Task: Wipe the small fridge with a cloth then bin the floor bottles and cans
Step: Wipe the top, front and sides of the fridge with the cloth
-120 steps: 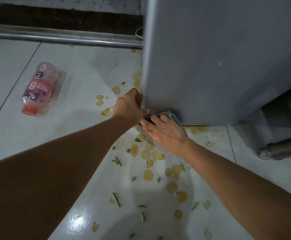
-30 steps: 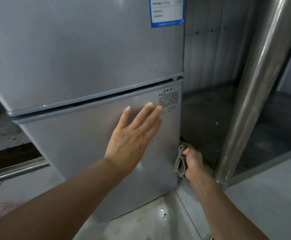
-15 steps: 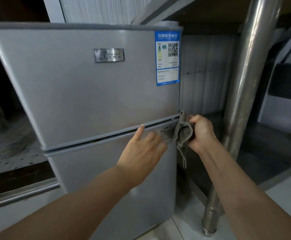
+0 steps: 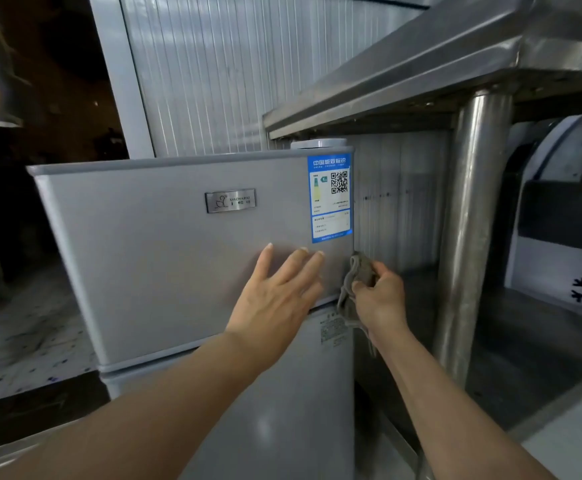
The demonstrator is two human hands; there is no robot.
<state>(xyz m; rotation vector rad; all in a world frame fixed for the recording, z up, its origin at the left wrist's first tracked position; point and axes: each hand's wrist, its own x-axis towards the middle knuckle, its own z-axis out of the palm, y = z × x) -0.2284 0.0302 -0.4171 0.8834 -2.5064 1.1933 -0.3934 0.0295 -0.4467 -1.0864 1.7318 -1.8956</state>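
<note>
Here, right hand point(image 4: 381, 299) grip clenched on cloth point(image 4: 353, 289) at fridge point(image 4: 165, 258) edge, left hand point(image 4: 277, 299) released, flat.

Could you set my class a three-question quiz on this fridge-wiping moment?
1. True or false: the left hand lies flat on the fridge door.
2. Which hand holds the cloth?
3. The cloth is at the fridge's: A) top B) right edge C) left edge

Key: 1 true; 2 the right hand; 3 B
</note>
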